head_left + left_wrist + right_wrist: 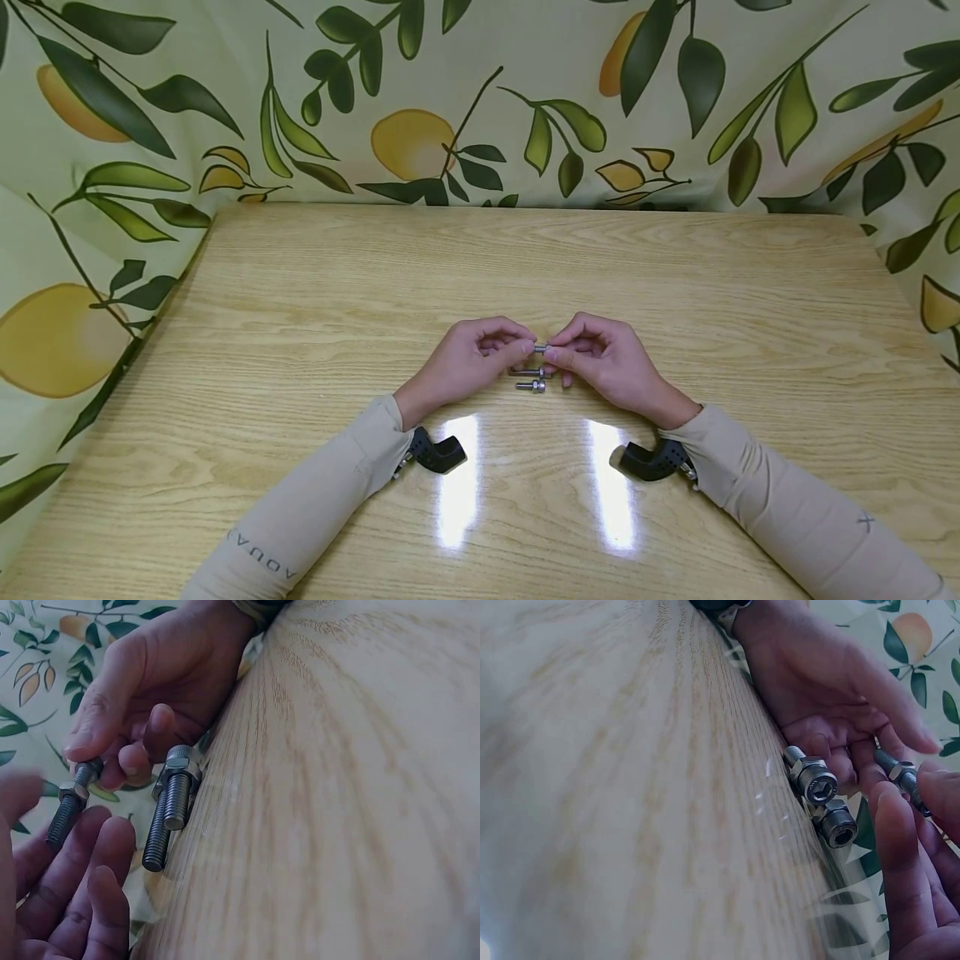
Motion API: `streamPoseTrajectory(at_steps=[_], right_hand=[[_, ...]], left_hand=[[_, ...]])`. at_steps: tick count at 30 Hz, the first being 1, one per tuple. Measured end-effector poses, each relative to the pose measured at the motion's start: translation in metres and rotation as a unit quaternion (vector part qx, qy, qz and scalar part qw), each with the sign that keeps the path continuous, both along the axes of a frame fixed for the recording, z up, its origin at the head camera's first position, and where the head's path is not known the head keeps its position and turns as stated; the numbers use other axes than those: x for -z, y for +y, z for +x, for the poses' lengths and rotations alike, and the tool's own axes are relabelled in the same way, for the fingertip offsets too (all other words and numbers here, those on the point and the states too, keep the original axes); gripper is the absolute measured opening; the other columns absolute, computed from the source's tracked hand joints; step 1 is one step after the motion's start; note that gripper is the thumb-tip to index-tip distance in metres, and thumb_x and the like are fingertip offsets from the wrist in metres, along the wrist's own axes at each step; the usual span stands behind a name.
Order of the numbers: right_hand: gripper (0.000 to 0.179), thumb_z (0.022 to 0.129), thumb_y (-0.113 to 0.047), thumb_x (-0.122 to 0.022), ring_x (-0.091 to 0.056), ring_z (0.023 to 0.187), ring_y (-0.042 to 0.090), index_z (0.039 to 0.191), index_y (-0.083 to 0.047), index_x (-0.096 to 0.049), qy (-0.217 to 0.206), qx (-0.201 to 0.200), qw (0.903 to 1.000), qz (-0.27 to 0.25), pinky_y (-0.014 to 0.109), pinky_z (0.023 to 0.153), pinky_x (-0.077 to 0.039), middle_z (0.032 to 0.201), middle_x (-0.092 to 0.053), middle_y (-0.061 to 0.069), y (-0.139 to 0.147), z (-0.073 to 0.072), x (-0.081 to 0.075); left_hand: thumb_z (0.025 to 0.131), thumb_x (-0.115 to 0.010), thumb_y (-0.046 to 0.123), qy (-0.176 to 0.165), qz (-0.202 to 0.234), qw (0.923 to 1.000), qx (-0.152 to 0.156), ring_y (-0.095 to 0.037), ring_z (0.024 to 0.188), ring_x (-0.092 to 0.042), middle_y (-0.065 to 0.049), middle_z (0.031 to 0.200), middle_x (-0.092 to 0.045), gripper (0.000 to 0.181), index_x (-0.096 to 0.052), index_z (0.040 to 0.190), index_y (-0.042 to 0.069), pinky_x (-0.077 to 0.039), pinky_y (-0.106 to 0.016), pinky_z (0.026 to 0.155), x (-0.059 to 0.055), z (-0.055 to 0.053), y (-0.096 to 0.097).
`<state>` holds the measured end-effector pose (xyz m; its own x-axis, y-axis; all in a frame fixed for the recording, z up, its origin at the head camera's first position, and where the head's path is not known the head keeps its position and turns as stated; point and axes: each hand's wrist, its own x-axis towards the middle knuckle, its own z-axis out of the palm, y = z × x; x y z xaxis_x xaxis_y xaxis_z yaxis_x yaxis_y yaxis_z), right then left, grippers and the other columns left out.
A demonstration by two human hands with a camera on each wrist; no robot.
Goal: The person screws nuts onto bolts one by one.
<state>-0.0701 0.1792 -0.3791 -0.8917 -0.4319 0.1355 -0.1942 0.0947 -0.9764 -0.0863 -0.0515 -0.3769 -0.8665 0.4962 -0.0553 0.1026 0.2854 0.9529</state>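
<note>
Between the two hands, just above the table, is a metal bolt (540,348) with a hex nut (73,791) on its thread. My right hand (606,360) pinches it at the head end with thumb and forefinger. At the threaded end, my left hand (480,357) has loosely bent fingers beside the bolt; its thumb (907,720) stands off from the shank and is blurred in the left wrist view. Below the hands lie two socket-head bolts with nuts on them: a shorter one (530,386) nearer me and a longer one (525,372) behind it, partly covered by fingers.
The wooden table (337,275) stretches around the hands. A cloth with leaves and fruit (480,100) hangs behind it and down the left and right sides. Black wrist devices (438,452) sit under both forearms. Two bright light reflections (459,483) show on the tabletop.
</note>
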Motion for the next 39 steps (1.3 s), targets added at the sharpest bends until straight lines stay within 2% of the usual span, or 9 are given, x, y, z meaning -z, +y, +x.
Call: streamPoseTrajectory(at_steps=[3, 8, 15, 19, 25, 29, 35, 39], right_hand=[[0.006, 0.090, -0.006, -0.067, -0.069, 0.064, 0.022, 0.094, -0.004, -0.063, 0.003, -0.001, 1.0000, -0.002, 0.034, 0.054, -0.056, 0.082, -0.072, 0.023, -0.0002, -0.0002, 0.0002], [0.006, 0.090, -0.006, -0.067, -0.069, 0.064, 0.022, 0.094, -0.003, -0.062, 0.000, -0.003, 1.0000, -0.007, 0.034, 0.054, -0.056, 0.082, -0.072, 0.023, -0.0002, 0.0001, 0.0001], [0.007, 0.090, -0.006, -0.067, -0.070, 0.066, 0.021, 0.094, -0.003, -0.062, -0.007, -0.001, 0.9999, -0.009, 0.034, 0.054, -0.057, 0.083, -0.072, 0.022, -0.0005, 0.0007, 0.0000], [0.007, 0.090, -0.006, -0.067, -0.070, 0.066, 0.021, 0.094, -0.003, -0.062, -0.007, -0.001, 0.9999, -0.009, 0.034, 0.055, -0.057, 0.083, -0.072, 0.023, -0.0002, 0.0009, -0.0002], [0.007, 0.091, -0.006, -0.067, -0.071, 0.069, 0.021, 0.094, -0.002, -0.062, -0.007, -0.002, 0.9999, -0.009, 0.034, 0.055, -0.057, 0.084, -0.071, 0.024, 0.0002, 0.0009, 0.0001], [0.007, 0.091, -0.007, -0.067, -0.070, 0.068, 0.021, 0.094, -0.003, -0.062, -0.009, -0.001, 0.9999, -0.007, 0.034, 0.055, -0.057, 0.083, -0.072, 0.023, 0.0002, 0.0009, 0.0001], [0.007, 0.090, -0.007, -0.068, -0.069, 0.066, 0.022, 0.094, -0.003, -0.062, -0.009, 0.000, 1.0000, -0.004, 0.034, 0.055, -0.057, 0.083, -0.072, 0.023, -0.0001, 0.0005, 0.0005], [0.007, 0.091, -0.007, -0.067, -0.069, 0.065, 0.022, 0.094, -0.004, -0.062, -0.008, -0.001, 1.0000, -0.003, 0.035, 0.055, -0.057, 0.083, -0.072, 0.022, -0.0002, 0.0003, 0.0007]], left_hand=[[0.093, -0.064, 0.041, -0.005, 0.000, 1.0000, -0.004, -0.013, 0.080, -0.071, 0.000, 0.092, -0.075, 0.023, -0.070, 0.106, 0.023, -0.058, -0.031, 0.072, -0.0006, 0.0000, 0.0001], [0.085, -0.076, 0.033, 0.010, -0.005, 0.9999, 0.000, -0.012, 0.083, -0.068, 0.006, 0.106, -0.072, 0.028, -0.069, 0.111, 0.023, -0.057, -0.026, 0.072, -0.0002, -0.0002, 0.0001], [0.091, -0.068, 0.038, -0.007, -0.002, 1.0000, 0.000, -0.013, 0.080, -0.069, 0.001, 0.093, -0.074, 0.021, -0.071, 0.105, 0.023, -0.058, -0.028, 0.071, 0.0008, -0.0007, 0.0006], [0.087, -0.074, 0.036, -0.003, -0.006, 1.0000, 0.005, -0.012, 0.083, -0.068, 0.004, 0.100, -0.073, 0.024, -0.071, 0.107, 0.024, -0.057, -0.027, 0.075, 0.0000, -0.0002, 0.0000], [0.092, -0.067, 0.037, -0.008, 0.003, 1.0000, 0.005, -0.014, 0.081, -0.069, -0.001, 0.093, -0.073, 0.021, -0.070, 0.106, 0.022, -0.058, -0.030, 0.073, -0.0008, 0.0001, 0.0004], [0.087, -0.073, 0.033, -0.002, -0.001, 0.9999, 0.010, -0.012, 0.083, -0.067, 0.002, 0.099, -0.073, 0.023, -0.070, 0.108, 0.022, -0.058, -0.028, 0.075, -0.0010, 0.0002, 0.0001], [0.089, -0.070, 0.038, 0.000, -0.002, 1.0000, 0.009, -0.012, 0.084, -0.068, 0.003, 0.100, -0.073, 0.023, -0.070, 0.107, 0.024, -0.057, -0.027, 0.074, -0.0002, -0.0001, -0.0002], [0.085, -0.076, 0.035, 0.000, -0.003, 0.9999, 0.010, -0.012, 0.083, -0.066, 0.004, 0.102, -0.072, 0.024, -0.071, 0.106, 0.025, -0.057, -0.026, 0.074, 0.0002, -0.0002, -0.0004]])
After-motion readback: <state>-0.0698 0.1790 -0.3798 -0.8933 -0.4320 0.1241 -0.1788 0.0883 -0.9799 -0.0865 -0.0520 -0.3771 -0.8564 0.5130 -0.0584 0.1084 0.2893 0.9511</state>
